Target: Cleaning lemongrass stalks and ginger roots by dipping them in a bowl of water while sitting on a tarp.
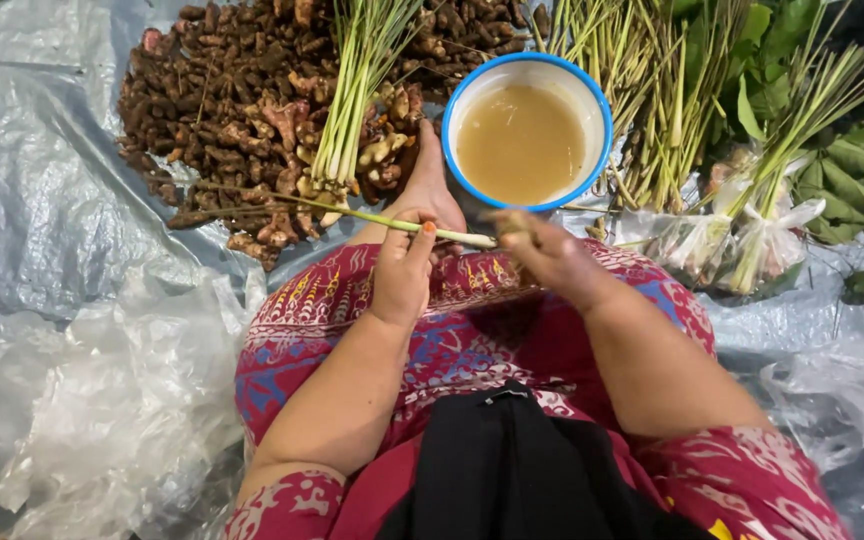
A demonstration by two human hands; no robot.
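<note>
A thin lemongrass stalk [352, 212] lies crosswise over my lap, green at the left, pale at its thick end. My left hand [404, 268] grips it near the middle, thumb on top. My right hand [550, 260] is closed on the thick root end, just below the bowl; it looks blurred. A white bowl with a blue rim [462, 95] holds cloudy brownish water right beyond my hands. A bare foot [432, 180] shows beside the bowl. My lap is covered by red patterned cloth [472, 330].
A heap of brown rhizomes [222, 110] lies at the upper left with a lemongrass bundle [352, 90] on it. More lemongrass stalks [652, 90], green leaves [832, 150] and small clear bags [752, 240] are at the right. Crumpled clear plastic [112, 400] covers the grey tarp [32, 200].
</note>
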